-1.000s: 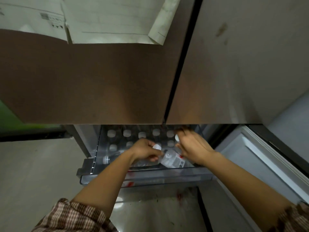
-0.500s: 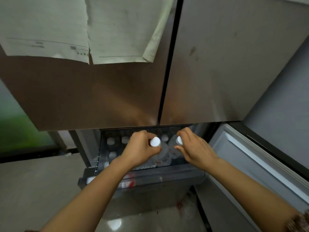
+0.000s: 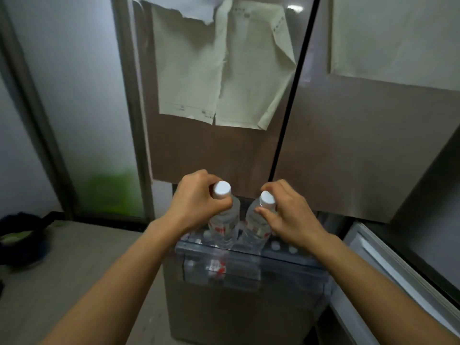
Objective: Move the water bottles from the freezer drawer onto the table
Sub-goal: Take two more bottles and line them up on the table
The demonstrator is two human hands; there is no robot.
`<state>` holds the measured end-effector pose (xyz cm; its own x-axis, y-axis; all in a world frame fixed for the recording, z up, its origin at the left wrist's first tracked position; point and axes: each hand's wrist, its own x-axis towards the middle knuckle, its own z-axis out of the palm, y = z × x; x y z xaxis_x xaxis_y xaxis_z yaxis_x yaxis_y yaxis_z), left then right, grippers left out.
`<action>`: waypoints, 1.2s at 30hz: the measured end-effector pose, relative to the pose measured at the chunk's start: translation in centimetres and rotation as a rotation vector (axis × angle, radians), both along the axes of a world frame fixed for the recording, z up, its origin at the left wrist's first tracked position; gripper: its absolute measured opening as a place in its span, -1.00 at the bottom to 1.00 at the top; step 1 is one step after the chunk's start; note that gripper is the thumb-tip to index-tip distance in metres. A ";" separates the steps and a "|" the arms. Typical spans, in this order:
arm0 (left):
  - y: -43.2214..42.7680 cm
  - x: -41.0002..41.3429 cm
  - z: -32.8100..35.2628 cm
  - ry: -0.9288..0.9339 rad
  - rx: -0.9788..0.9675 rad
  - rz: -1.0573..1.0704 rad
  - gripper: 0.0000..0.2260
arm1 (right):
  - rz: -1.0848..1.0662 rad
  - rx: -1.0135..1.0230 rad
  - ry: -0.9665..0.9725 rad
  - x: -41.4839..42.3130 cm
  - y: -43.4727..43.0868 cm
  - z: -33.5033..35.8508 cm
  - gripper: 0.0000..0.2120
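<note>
Two clear water bottles with white caps and red labels hang upright above the open freezer drawer point(image 3: 249, 252). My left hand point(image 3: 196, 197) grips the neck of the left bottle point(image 3: 224, 227). My right hand point(image 3: 286, 215) grips the neck of the right bottle point(image 3: 256, 230). Both bottle bases are just above the drawer's clear front rim. Several more white-capped bottles point(image 3: 281, 246) stand inside the drawer, partly hidden behind the held ones. No table is in view.
The brown fridge doors point(image 3: 224, 155) rise right behind the bottles, with paper sheets point(image 3: 221, 70) stuck on them. An open door panel point(image 3: 398, 277) juts out at the lower right. A dark bag point(image 3: 22, 237) lies on the floor at left.
Both hands have lifted their bottles up out of the drawer, from lying among the others to hanging upright above the rim. My view has tilted up and shifted.
</note>
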<state>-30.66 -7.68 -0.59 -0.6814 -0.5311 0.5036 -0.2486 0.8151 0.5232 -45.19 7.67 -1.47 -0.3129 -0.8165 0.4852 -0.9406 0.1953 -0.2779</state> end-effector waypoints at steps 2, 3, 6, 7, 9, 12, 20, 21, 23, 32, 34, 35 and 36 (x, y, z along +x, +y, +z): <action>0.3 2.7 1.0 0.023 -0.027 0.078 -0.80 | 0.072 -0.015 -0.004 1.7 -0.6 1.1 -0.69; 0.5 4.2 1.2 0.020 -0.028 0.115 -0.79 | 0.109 -0.013 -0.011 2.7 -1.0 1.4 -0.69; 0.5 9.0 1.2 0.009 0.018 0.225 -0.76 | 0.235 0.004 -0.038 5.9 -2.4 1.6 -0.72; 0.4 10.8 0.9 0.003 0.048 0.252 -0.75 | 0.278 0.017 -0.048 7.2 -2.9 1.4 -0.73; 0.4 14.4 0.2 -0.049 0.104 0.297 -0.76 | 0.350 0.046 -0.078 9.9 -4.2 0.9 -0.74; -0.2 20.3 -1.1 -0.156 0.200 0.353 -0.75 | 0.454 0.109 -0.105 14.6 -6.4 -0.2 -0.71; -2.6 37.5 -5.0 -0.268 0.277 0.619 -0.68 | 0.706 0.281 -0.054 30.1 -13.5 -3.0 -0.69; -3.1 40.1 -5.3 -0.280 0.268 0.644 -0.69 | 0.726 0.291 -0.041 32.5 -14.7 -3.4 -0.66; -3.8 43.9 -5.8 -0.308 0.244 0.697 -0.67 | 0.751 0.313 -0.015 36.2 -16.2 -3.8 -0.63; -8.7 68.2 -6.5 -0.335 0.237 0.887 -0.71 | 0.852 0.397 -0.037 61.1 -26.2 -5.8 -0.66; -10.0 72.7 -6.6 -0.335 0.239 0.939 -0.71 | 0.893 0.409 -0.030 66.0 -28.7 -5.8 -0.68; -10.8 74.9 -6.6 -0.337 0.243 0.972 -0.71 | 0.915 0.409 -0.024 68.5 -30.0 -5.9 -0.67; -11.7 77.1 -6.7 -0.339 0.248 1.003 -0.72 | 0.933 0.404 -0.015 70.9 -31.2 -5.9 -0.67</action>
<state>46.46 -19.40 -7.31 0.0361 -0.9842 0.1735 -0.9048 0.0415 0.4237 25.76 -23.57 -7.40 0.5290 -0.8401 0.1202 -0.7627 -0.5327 -0.3667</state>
